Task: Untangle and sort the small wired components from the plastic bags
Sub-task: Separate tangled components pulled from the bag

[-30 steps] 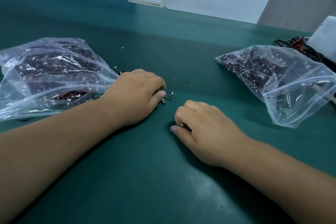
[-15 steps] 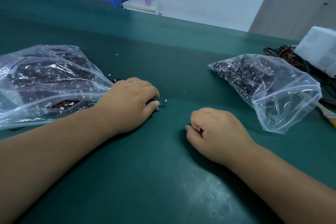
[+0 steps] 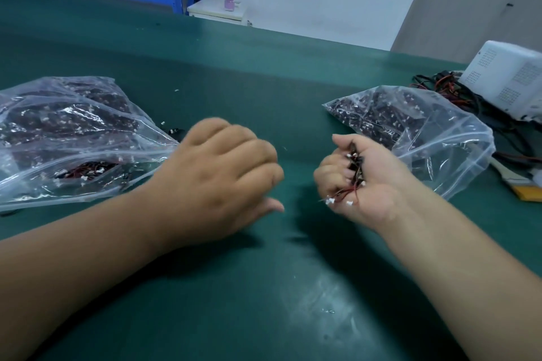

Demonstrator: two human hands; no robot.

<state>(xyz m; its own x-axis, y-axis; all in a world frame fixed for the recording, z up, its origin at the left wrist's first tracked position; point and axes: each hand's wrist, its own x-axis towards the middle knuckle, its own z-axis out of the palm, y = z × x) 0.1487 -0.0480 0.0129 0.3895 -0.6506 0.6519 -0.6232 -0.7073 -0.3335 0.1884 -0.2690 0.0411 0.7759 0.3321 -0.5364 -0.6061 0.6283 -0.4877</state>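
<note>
One wire bundle (image 3: pixel 356 169) along right hand (image 3: pixel 377 186)

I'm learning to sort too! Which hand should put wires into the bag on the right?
Probably the right hand: it grips the wire bundle and sits beside the right bag. The left hand is farther away, by the left bag.

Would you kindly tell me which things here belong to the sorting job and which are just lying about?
Job: left plastic bag, right plastic bag, wired components gripped in the right hand.
Lying about: white perforated box, cable tangle beside it, brush, pink bottle.
</note>
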